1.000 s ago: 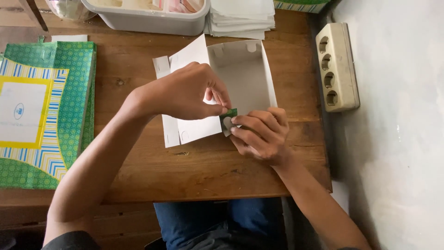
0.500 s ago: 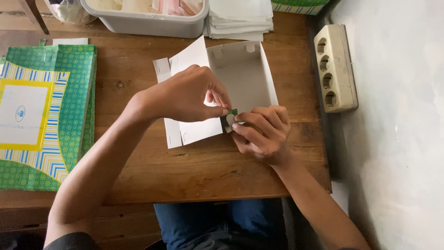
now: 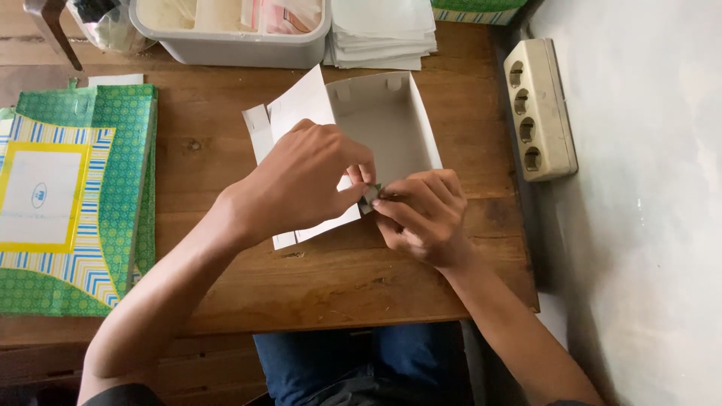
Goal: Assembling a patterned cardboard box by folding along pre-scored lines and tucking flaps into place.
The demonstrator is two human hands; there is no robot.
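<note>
Nearest the viewer, the person's legs in blue trousers show below the edge of the wooden surface; both forearms reach up over it. The left hand lies over the near flap of a white cardboard box, fingers curled and pinched at the box's near right corner; the right hand meets it there, fingertips closed on a small dark green piece, whose kind is too small to tell; the two hands touch at that corner. The box is half folded, with its far and right walls upright and its left flaps lying flat on the surface. To the left lies a flat green patterned bag; to the right, along the wall, a cream power strip. Farthest away stand a white plastic tub and, just beside it, a stack of white sheets.
</note>
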